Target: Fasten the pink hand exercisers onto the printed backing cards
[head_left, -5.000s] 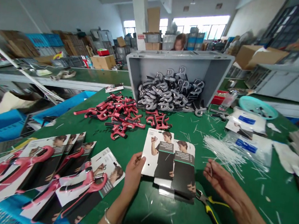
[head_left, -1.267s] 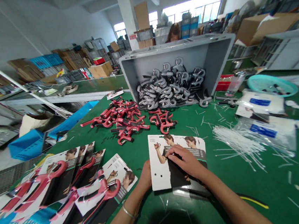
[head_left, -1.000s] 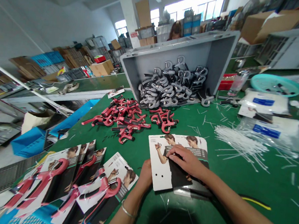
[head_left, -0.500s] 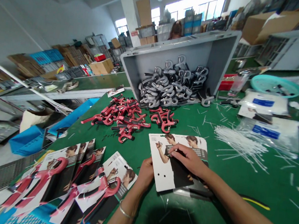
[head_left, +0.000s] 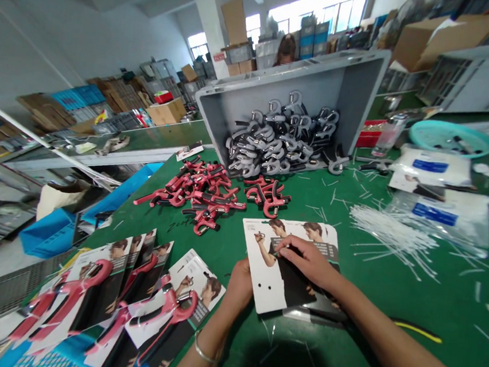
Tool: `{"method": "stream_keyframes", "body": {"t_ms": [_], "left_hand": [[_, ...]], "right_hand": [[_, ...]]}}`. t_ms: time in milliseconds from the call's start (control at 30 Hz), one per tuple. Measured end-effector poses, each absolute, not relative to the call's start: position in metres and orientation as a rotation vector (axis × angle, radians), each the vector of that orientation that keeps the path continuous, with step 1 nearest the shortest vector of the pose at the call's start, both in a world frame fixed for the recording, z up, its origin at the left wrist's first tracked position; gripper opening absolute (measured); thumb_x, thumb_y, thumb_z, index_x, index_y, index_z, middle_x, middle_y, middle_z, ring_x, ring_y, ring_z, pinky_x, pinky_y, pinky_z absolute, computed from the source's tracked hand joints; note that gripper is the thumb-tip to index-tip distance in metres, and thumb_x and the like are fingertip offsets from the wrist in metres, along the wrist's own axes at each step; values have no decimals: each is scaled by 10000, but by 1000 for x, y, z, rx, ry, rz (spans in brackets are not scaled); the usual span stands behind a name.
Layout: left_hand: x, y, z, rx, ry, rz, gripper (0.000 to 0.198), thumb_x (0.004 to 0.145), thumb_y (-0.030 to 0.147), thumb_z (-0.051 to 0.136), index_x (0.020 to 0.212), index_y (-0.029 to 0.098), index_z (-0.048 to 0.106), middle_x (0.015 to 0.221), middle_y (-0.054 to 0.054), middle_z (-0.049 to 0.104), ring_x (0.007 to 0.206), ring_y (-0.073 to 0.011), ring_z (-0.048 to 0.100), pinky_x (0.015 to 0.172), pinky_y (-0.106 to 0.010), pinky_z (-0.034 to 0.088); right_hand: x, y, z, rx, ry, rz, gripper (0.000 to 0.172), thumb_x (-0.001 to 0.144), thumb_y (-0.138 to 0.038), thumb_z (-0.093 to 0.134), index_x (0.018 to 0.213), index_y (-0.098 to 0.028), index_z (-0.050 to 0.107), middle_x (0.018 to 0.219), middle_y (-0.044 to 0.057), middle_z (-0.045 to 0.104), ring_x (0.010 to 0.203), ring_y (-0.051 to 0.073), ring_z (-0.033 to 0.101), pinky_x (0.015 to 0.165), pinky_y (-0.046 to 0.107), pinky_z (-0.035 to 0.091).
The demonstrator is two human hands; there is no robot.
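A printed backing card [head_left: 260,294] with a picture of a person's head and arm is tilted up in front of me, over a stack of similar cards [head_left: 330,238]. My left hand [head_left: 241,287] holds its left edge, with the fingers hidden behind it. Across the card's upper face lies my right hand [head_left: 306,260], its thumb and forefinger closed together near the printed arm. Whatever they pinch is too small to make out. Two dark holes show low on the card. Red hand grips [head_left: 203,185] are heaped beyond it, and a bundle of white cable ties [head_left: 390,235] lies to the right.
A grey crate [head_left: 356,102] lies on its side, holding grey hand grips [head_left: 274,140]. Cards with red grips attached [head_left: 86,295] stand at the left over a blue basket [head_left: 58,359]. Plastic bags [head_left: 436,213], a turquoise basin [head_left: 422,134] and a yellow-black tool handle [head_left: 420,332] lie right.
Both hands and the card stay in almost the same place. The view has shifted very slightly.
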State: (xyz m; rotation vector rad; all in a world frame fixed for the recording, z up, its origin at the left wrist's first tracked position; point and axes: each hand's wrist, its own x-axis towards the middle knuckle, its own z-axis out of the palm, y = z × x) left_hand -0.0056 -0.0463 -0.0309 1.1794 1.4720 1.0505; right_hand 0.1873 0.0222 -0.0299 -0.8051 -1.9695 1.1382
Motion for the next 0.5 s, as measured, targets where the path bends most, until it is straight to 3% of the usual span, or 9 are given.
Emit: {"method": "stream_keyframes", "body": {"t_ms": [300, 500], "left_hand": [[-7, -47, -39, 1063, 1384, 1100, 222, 620, 274, 772, 784, 125, 769, 776, -57, 737, 772, -230, 649, 707, -310, 517], [-6, -46, -45, 1035, 1416, 1154, 224, 629, 278, 777, 801, 134, 765, 689, -28, 720, 683, -189, 623, 646, -270, 492]], "right_hand": [[189, 21, -29, -797, -1915, 1165, 218, 991, -346, 472, 1013, -214, 644, 1001, 45, 682, 944, 203, 623, 876, 346, 472], [189, 22, -31, -797, -1926, 1162, 198, 990, -334, 481, 1018, -222, 642, 1000, 38, 673, 951, 201, 621, 885, 339, 461]]}}
